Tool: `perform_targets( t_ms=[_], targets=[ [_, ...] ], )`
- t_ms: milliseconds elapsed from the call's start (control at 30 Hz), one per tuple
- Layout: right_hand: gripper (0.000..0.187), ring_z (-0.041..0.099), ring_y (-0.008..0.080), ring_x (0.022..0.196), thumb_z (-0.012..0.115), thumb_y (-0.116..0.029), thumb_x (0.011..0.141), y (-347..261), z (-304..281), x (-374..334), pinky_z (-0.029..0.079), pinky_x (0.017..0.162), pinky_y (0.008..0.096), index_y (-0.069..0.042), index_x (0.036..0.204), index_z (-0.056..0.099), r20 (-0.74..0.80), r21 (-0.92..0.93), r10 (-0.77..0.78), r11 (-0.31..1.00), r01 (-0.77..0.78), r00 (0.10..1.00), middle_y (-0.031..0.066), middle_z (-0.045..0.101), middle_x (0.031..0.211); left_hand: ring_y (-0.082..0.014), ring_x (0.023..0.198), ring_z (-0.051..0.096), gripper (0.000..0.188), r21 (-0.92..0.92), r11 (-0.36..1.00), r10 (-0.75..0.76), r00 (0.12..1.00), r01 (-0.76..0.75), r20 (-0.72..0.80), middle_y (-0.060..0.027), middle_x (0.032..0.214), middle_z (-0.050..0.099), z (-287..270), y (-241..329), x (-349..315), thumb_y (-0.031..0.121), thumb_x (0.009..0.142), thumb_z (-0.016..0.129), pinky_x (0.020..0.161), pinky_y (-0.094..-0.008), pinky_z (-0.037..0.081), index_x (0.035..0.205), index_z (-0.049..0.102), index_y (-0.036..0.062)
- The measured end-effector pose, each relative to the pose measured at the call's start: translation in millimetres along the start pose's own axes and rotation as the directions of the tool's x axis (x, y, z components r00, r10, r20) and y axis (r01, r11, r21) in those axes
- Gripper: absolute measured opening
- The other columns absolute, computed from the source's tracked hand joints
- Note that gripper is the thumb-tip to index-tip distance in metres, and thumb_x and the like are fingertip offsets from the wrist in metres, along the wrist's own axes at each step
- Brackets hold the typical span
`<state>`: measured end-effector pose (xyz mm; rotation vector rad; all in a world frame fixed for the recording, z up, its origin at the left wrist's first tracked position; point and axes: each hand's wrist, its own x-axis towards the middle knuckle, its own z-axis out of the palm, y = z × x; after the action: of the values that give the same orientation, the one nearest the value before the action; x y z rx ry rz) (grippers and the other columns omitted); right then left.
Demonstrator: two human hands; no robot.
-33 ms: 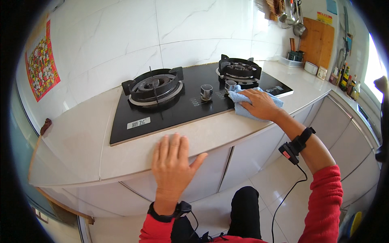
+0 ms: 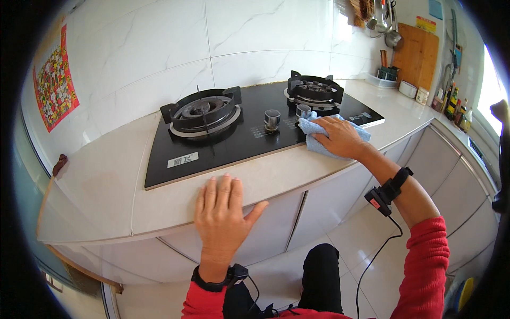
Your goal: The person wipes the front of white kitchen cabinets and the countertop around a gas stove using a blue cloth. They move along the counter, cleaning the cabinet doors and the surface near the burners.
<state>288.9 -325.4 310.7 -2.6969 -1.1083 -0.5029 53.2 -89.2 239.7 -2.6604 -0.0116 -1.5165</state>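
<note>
My right hand [image 2: 341, 137] presses a light blue cloth [image 2: 317, 145] onto the front edge of a black glass gas hob [image 2: 226, 151]. Its fingers bend over the cloth, close to the smaller silver knob [image 2: 303, 110]. A second silver knob [image 2: 272, 120] stands to the left of that one. With fingers stretched out, my left hand [image 2: 223, 215] rests on the front edge of the pale countertop [image 2: 109, 196], in front of the hob, and holds nothing. The cloth's underside is hidden.
Two burners with black pan supports, the left burner [image 2: 204, 112] and the right burner [image 2: 314, 93], rise from the hob. At the far right stand a wooden cutting board [image 2: 417, 56], a white container [image 2: 407, 89] and several bottles [image 2: 458, 109]. A cable [image 2: 366, 266] hangs from my right wrist.
My left hand has shifted slightly to the left along the counter edge. My right hand and the cloth look almost unmoved.
</note>
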Motion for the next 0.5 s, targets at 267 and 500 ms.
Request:
perform_targets(
  t_ms=[267, 500],
  targets=[
    [0.039, 0.051, 0.0309, 0.125, 0.063, -0.029, 0.091, -93, 11, -3, 0.036, 0.106, 0.0452, -0.018, 0.128, 0.059, -0.043, 0.157, -0.383, 0.910, 0.385, 0.923, 0.0123, 0.058, 0.131, -0.0303, 0.104, 0.064, 0.051, 0.072, 0.995, 0.072, 0.990, -0.063, -0.124, -0.0107, 0.111, 0.069, 4, -22, -21, 0.043, 0.078, 0.075, 0.088, -0.0411, 0.047, 0.108, 0.068, 0.0024],
    [0.038, 0.050, 0.0313, 0.127, 0.060, -0.029, 0.094, -79, 4, 0, 0.036, 0.108, 0.0444, -0.016, 0.129, 0.059, -0.028, 0.246, -0.399, 0.886, 0.393, 0.916, 0.0125, 0.056, 0.136, -0.0276, 0.103, 0.065, 0.051, 0.132, 0.987, 0.111, 0.985, -0.094, -0.128, -0.0090, 0.108, 0.070, 4, -23, -19, 0.051, 0.090, 0.061, 0.087, -0.0386, 0.048, 0.107, 0.069, 0.0032]
  ],
)
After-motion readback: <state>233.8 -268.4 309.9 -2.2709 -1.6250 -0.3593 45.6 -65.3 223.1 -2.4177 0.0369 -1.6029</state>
